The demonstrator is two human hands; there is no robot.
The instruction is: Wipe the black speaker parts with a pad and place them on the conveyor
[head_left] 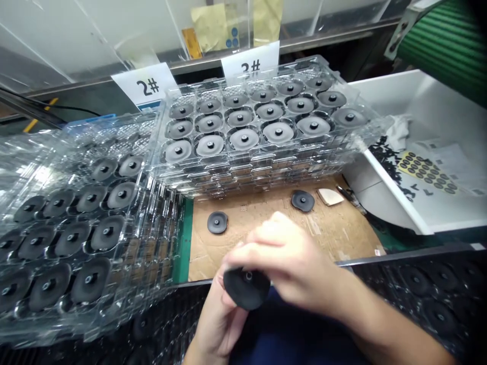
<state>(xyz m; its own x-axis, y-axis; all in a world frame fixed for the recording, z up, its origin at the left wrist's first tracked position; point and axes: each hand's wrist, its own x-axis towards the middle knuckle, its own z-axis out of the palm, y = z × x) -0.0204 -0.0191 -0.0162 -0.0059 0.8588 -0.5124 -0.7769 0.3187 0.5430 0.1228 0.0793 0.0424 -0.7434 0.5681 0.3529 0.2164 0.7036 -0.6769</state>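
Observation:
Near the front edge of the bench I hold a black rubber-like disc (247, 288) with a small round hub, tilted toward me. My left hand (224, 314) grips it from below and behind, fingers closed around its left side. Over its top edge bends my right hand (289, 258), slightly blurred, with curled fingers at the hub side. Whether those fingertips pinch something small is hidden. Beyond my hands, a similar disc (217, 222) lies on the cardboard (262, 213), and another black disc (303, 201) lies farther right.
Stacked clear trays (228, 170) of discs stand behind the cardboard; another tray stack (125, 284) is at left. A white bin (395, 195) at right holds small black parts and a yellow sticker sheet (428, 170). A pale pad (330, 196) and green ribbed hose (449, 45) are nearby.

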